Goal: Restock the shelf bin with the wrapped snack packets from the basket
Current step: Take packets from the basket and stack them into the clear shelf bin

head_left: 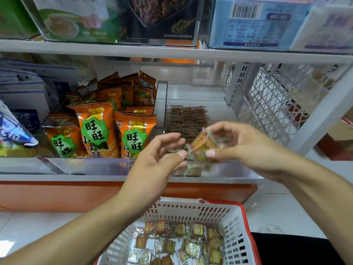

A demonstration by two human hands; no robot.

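My right hand (246,144) grips a small stack of clear-wrapped orange snack packets (203,145) in front of the clear shelf bin (235,171). My left hand (160,152) pinches the stack's left edge between thumb and fingers. The packets are blurred. Inside the bin, neat rows of the same packets (188,121) lie toward the back. Below my arms, a white basket with a red rim (236,226) holds several loose wrapped packets (179,243).
Orange snack bags (99,131) fill the bin to the left. Blue and white bags (17,129) sit at far left. A white lattice shelf side (275,100) stands on the right. Boxes fill the shelf above (257,25).
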